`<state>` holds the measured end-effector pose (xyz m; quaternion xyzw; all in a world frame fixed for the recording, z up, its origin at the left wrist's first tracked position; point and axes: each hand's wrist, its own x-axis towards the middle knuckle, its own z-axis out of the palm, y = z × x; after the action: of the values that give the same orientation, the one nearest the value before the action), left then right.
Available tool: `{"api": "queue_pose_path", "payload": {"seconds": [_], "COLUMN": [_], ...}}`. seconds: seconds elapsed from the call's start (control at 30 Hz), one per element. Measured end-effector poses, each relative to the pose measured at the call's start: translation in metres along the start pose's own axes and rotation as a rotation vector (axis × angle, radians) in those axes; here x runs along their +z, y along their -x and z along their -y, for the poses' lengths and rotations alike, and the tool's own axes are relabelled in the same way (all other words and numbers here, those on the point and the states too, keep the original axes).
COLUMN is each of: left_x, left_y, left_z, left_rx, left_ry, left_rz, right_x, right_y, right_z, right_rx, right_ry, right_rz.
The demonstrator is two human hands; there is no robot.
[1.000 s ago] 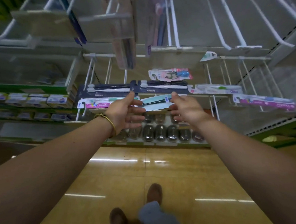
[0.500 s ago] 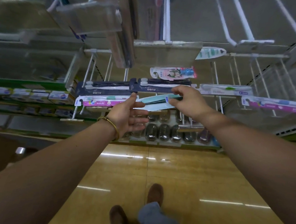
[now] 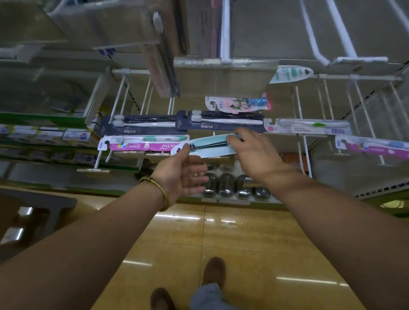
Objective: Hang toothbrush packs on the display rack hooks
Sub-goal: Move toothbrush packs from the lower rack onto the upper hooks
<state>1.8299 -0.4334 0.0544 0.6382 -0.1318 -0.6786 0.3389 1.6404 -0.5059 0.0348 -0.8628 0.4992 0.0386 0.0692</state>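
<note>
Since a moment ago the right hand [image 3: 253, 155] has slid along the teal toothbrush pack [image 3: 210, 145] toward the rack, and the left hand [image 3: 182, 175] has loosened, its fingers now spread below the pack's near end. Thumb and fingers of the right hand are pinched on the pack's far end; the left hand is open, with only the thumb tip touching the pack's rounded hanging tab. The pack lies almost level in the air, just in front of the rack, between the pink pack [image 3: 146, 146] already hanging on its left and the dark blue pack [image 3: 224, 122] just above it. Which hook [image 3: 305, 151] it is meant for I cannot tell; several white wire ones stand bare to the right.

By its look the pack is a thin card with a clear plastic blister, so it is likely very light and rather stiff along its length, yet easy to bend or crease if squeezed across the middle. The glossy face may slip under dry fingers. A sound hold would be at the edges near the tab, leaving the hole free so it can be threaded onto the wire, with the other hand steadying the tail end
</note>
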Motion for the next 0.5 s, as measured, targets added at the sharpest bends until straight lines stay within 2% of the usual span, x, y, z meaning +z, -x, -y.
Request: {"api": "queue_pose_path", "payload": {"seconds": [0.13,0.3,0.5], "left_x": [0.002,0.007,0.021], "left_y": [-0.003,-0.002,-0.005], "left_z": [0.006,0.007,0.012], "left_rx": [-0.028,-0.051,0.013], "left_ry": [0.034,0.071,0.033], "left_rz": [0.002,0.038,0.069], "right_x": [0.001,0.0,-0.011], "right_y": [-0.002,0.006,0.019], "right_z": [0.001,0.004,0.018], "right_rx": [0.007,0.075,0.135], "right_ry": [-0.019,-0.23,-0.372], "right_rz": [0.0,0.065,0.044]}}
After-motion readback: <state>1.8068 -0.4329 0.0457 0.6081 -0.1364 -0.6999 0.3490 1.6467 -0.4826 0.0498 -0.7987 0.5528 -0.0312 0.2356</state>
